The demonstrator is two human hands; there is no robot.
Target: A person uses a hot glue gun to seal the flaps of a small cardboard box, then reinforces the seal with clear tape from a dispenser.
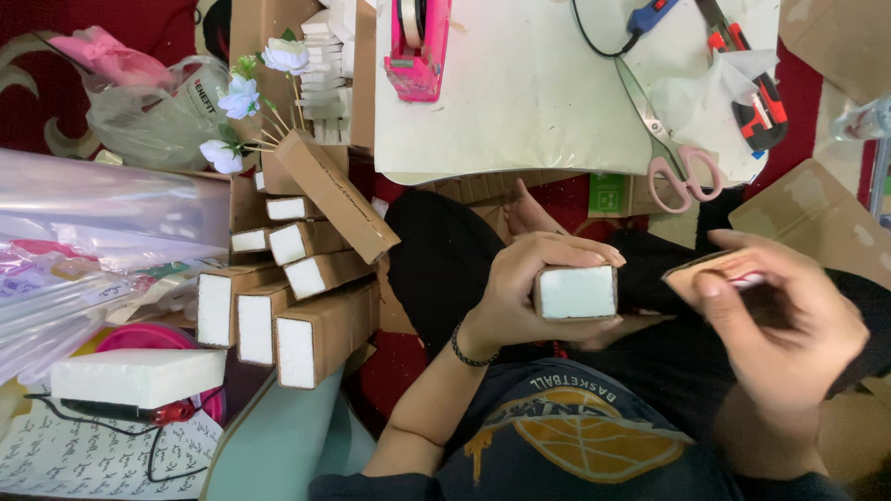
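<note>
My left hand (531, 278) grips a small block of white foam wrapped in brown cardboard (575, 292), its white end facing me, above my lap. A little to its right, my right hand (789, 315) holds the edge of a brown cardboard piece (696, 272); the hand is blurred. The two hands are close together but apart. I sit cross-legged in dark trousers and a dark shirt with an orange ball print.
Several cardboard-wrapped foam blocks (278, 315) are stacked at left, with white fabric flowers (241, 97) behind them. A bare foam block (139, 376) lies lower left. On the white board (520, 93) ahead lie a pink tape dispenser (418, 46), pink-handled scissors (673, 148) and a cutter (756, 102).
</note>
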